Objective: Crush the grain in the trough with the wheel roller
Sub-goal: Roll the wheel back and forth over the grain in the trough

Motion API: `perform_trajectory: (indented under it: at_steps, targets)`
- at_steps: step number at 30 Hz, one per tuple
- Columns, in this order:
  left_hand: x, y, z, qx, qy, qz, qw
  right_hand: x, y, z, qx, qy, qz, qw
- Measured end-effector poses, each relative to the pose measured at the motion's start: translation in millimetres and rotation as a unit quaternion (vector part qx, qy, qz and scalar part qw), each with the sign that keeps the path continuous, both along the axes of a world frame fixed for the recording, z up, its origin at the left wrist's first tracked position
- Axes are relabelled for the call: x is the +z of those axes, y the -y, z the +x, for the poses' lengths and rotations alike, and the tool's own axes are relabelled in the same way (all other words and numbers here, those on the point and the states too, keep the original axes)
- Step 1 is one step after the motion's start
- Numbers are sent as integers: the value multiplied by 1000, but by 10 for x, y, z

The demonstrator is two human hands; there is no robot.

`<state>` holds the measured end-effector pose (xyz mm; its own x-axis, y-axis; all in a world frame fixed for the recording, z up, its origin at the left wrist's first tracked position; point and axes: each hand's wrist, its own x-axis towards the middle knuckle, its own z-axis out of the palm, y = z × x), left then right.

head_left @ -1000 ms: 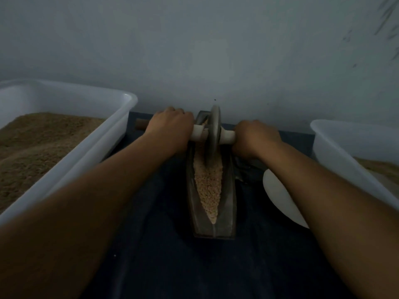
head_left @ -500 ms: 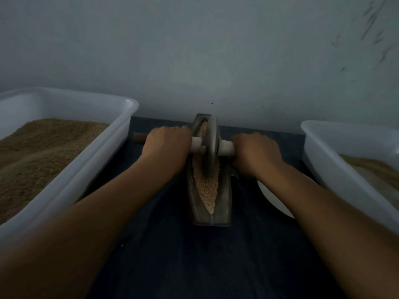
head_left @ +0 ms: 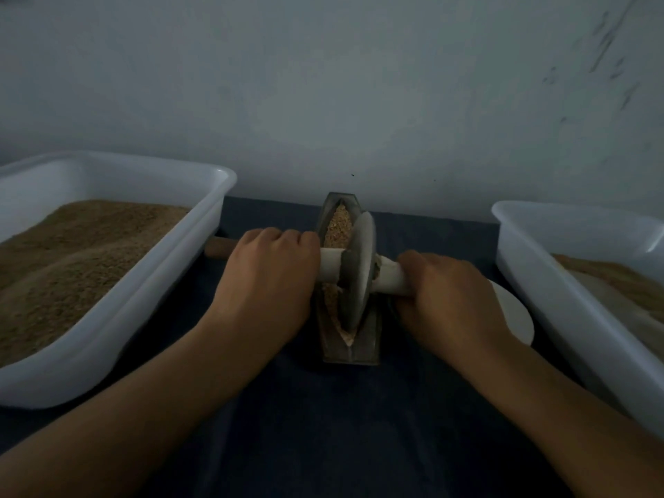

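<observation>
A narrow boat-shaped metal trough (head_left: 372, 337) lies lengthwise on the dark cloth, its far end toward the wall. Tan grain (head_left: 339, 224) fills its groove. A grey disc, the wheel roller (head_left: 359, 271), stands upright in the groove near the trough's middle, tilted a little to the right. A pale axle runs through it. My left hand (head_left: 269, 274) grips the axle left of the disc; a brown handle end (head_left: 219, 248) sticks out beyond it. My right hand (head_left: 449, 300) grips the axle right of the disc. The disc hides the grain under it.
A big white tub (head_left: 158, 303) of brown meal stands at the left, close to the left handle end. Another white tub (head_left: 560, 292) with meal stands at the right. A white plate (head_left: 513, 314) lies between my right hand and that tub. A grey wall rises just behind the trough.
Both hands have drawn the wheel from the trough's far end back toward me to about its middle. Grain at the far end now shows.
</observation>
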<state>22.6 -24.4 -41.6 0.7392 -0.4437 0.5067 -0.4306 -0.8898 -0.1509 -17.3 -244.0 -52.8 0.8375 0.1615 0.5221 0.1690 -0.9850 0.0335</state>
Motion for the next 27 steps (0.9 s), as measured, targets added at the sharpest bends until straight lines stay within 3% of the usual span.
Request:
perform_trajectory:
  at_steps: [9, 17, 22, 27]
  targets:
    - [-155, 34, 414, 34, -65, 12, 997, -45, -9, 602, -49, 18, -102, 993]
    - [23, 243, 972, 51, -94, 63, 992, 60, 105, 1261, -72, -104, -56, 990]
    - [113, 262, 1176, 56, -140, 54, 987, 250, 90, 1562, -108, -218, -75, 967]
    - [72, 261, 1113, 58, -124, 60, 989, 197, 58, 1473, -125, -200, -72, 969]
